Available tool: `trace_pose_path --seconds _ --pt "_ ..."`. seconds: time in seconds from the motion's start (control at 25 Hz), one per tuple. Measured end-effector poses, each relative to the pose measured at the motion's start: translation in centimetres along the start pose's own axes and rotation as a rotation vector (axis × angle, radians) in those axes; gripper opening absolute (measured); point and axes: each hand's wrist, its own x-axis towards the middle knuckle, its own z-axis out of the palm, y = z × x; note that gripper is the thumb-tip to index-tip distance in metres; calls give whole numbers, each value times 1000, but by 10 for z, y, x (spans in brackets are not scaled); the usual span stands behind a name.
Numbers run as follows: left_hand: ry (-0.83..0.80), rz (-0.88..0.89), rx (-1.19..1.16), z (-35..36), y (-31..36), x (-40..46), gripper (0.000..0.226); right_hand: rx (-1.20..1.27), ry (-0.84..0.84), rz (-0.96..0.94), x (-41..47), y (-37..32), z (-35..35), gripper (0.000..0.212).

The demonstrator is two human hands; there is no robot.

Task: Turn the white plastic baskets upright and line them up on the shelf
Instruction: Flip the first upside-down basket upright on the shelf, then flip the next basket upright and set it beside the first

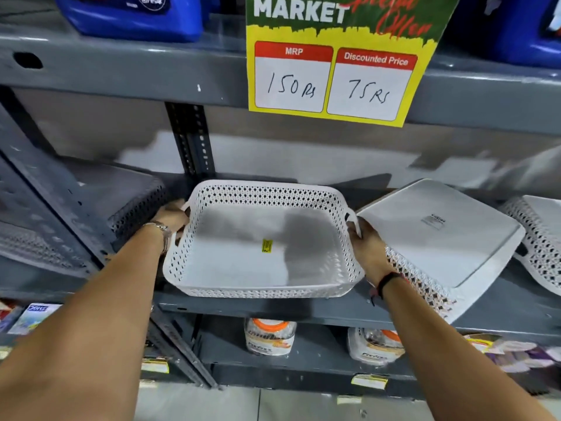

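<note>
A white perforated plastic basket (243, 259) sits upright at the front of the grey metal shelf (273, 308), a yellow sticker on its floor. My left hand (171, 218) grips its left handle and my right hand (365, 244) grips its right handle. To the right a second white basket (440, 235) lies upside down, tilted, its flat bottom facing up with a small label. A third white basket (543, 238) lies overturned at the far right, cut off by the frame.
A grey perforated basket (91, 208) lies on the neighbouring shelf to the left. A slotted upright post (191, 141) stands behind. A yellow price sign (334, 80) hangs from the shelf above. Jars with orange lids (270, 335) stand on the shelf below.
</note>
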Motion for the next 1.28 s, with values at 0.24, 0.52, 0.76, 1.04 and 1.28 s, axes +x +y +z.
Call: trace_pose_path --seconds 0.24,0.52,0.76,1.04,1.28 --pt "125 9 -21 13 -6 5 50 -84 42 -2 -7 10 16 45" --pt "282 71 268 24 6 0 43 -122 2 65 -10 3 19 59" --pt "357 -18 438 45 32 -17 49 -362 -10 -19 -9 -9 5 44" --pt "-115 289 173 178 123 -80 25 -598 263 -225 63 -4 -99 33" --pt "-625 -157 404 270 143 -134 62 -739 67 -42 139 102 -209 51"
